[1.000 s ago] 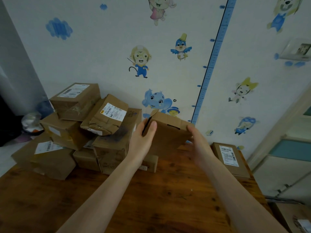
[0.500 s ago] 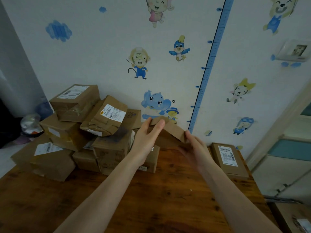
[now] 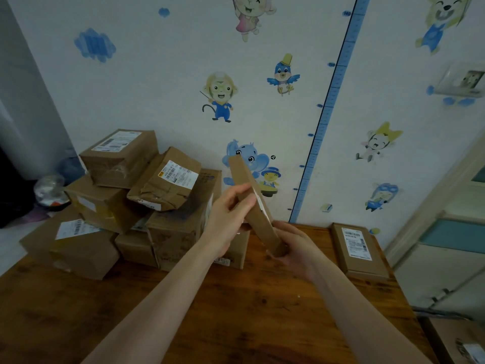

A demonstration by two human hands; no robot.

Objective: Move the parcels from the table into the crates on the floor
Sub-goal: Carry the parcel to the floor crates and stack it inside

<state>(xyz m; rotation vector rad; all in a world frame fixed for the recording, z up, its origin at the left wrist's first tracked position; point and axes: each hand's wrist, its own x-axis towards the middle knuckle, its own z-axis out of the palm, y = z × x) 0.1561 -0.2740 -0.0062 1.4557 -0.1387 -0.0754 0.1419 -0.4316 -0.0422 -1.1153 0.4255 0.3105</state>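
Flat parcel (image 3: pixel 263 227) is up off the table (image 3: pixel 236 311) now, hanging over its far side, tilted steeply with one thin edge facing me and the top end pointing at the wall. My left hand (image 3: pixel 225 222) grips it around the middle, fingers curled over the upper face. My right hand (image 3: pixel 296 248) cups the bottom end, so both hands are clamped on the same parcel, close together. This is the pick-up step, one parcel in hand and nothing lowered yet. The pile of parcels (image 3: pixel 157 195) fills the table's far left, plenty to go, and a lone labelled parcel (image 3: pixel 357 245) lies flat near the table's right edge. Down past the table's near right corner I catch the edge of a box (image 3: pixel 456 342) on the floor; whether that's a crate I can't tell. Next, as I judge it, I need to swing this one away from the table, turn toward the floor, level it out and lower it in.
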